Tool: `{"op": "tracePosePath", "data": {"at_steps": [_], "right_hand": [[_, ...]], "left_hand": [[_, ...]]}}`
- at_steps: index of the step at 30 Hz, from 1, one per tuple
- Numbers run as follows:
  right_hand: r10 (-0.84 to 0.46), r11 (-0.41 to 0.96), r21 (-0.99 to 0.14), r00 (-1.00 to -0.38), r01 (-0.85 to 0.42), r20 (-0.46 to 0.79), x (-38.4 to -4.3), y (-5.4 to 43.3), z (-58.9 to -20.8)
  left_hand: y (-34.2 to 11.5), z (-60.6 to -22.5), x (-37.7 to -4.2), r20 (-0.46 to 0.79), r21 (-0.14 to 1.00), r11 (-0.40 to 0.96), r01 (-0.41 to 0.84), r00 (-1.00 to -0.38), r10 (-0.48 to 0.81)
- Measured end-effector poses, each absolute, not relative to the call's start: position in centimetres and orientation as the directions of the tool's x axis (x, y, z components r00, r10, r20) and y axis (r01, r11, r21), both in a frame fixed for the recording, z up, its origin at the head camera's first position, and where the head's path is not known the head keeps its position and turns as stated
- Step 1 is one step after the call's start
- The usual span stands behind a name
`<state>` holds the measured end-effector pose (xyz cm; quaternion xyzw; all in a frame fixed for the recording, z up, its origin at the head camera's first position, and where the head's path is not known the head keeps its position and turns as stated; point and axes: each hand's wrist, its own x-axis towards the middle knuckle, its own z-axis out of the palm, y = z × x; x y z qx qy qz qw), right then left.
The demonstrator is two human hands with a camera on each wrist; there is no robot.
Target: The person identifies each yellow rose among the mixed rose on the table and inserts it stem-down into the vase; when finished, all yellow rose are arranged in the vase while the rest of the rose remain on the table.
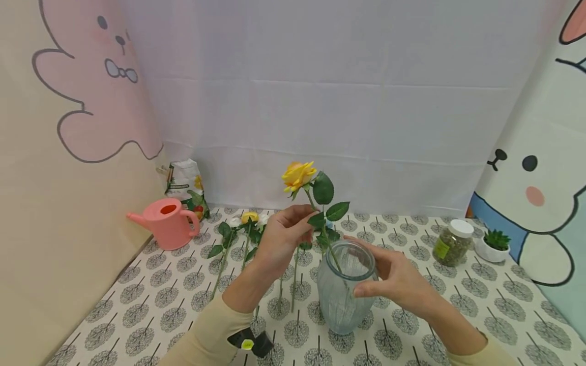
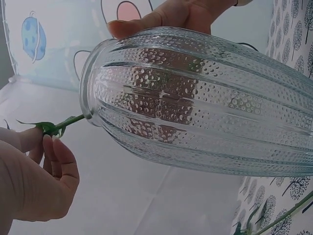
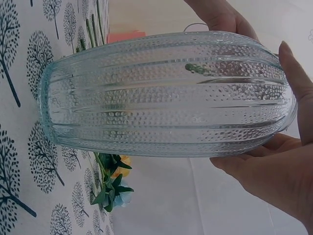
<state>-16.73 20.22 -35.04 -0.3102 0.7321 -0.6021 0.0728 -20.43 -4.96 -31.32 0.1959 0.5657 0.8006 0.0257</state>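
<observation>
Tree-print cloth [image 1: 297,333] spreading underneath, pale curtain [image 1: 293,117] hanging behind. Yellow rose [image 1: 298,176] slanting up from glass vase [image 1: 341,307], stem [image 2: 73,120] entering mouth. Left hand [image 1: 286,236] pinching stem above rim, apparently controlling angle. Right hand [image 1: 400,279] gripping vase near rim, thumb and fingers spanning it, probably for steadiness. Other flowers [image 1: 250,217] lying beyond left forearm; watering can [image 1: 169,227], lidded jar [image 1: 452,245], succulent [image 1: 493,246] standing aside, seemingly out of hands' way.

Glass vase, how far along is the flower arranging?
Looks done: the glass vase stands on the patterned cloth. In hand: the left hand pinches a yellow rose, its stem reaching into the vase, which the right hand holds. Left, probably: lowering the rose, then perhaps adding the flowers lying on the cloth.
</observation>
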Motion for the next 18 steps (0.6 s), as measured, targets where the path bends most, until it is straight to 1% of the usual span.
{"op": "tracePosePath", "data": {"at_steps": [5, 12, 15, 18], "right_hand": [[-0.547, 0.078, -0.927, -0.793, -0.367, 0.268, -16.76, 20.19, -34.95], [-0.546, 0.082, -0.925, -0.793, -0.372, 0.27, -16.75, 20.19, -34.9], [-0.543, 0.09, -0.922, -0.795, -0.376, 0.271, -16.73, 20.23, -34.93], [-0.544, 0.097, -0.921, -0.795, -0.378, 0.269, -16.75, 20.25, -34.98]], "left_hand": [[-4.98, -31.26, -20.5, 0.31, 0.904, -0.38, 0.197, -0.914, 0.263], [-4.83, -31.1, -20.5, 0.299, 0.898, -0.4, 0.182, -0.92, 0.252], [-4.74, -30.98, -20.46, 0.282, 0.909, -0.377, 0.177, -0.927, 0.246], [-4.71, -30.9, -20.42, 0.277, 0.93, -0.311, 0.197, -0.931, 0.237]]}}
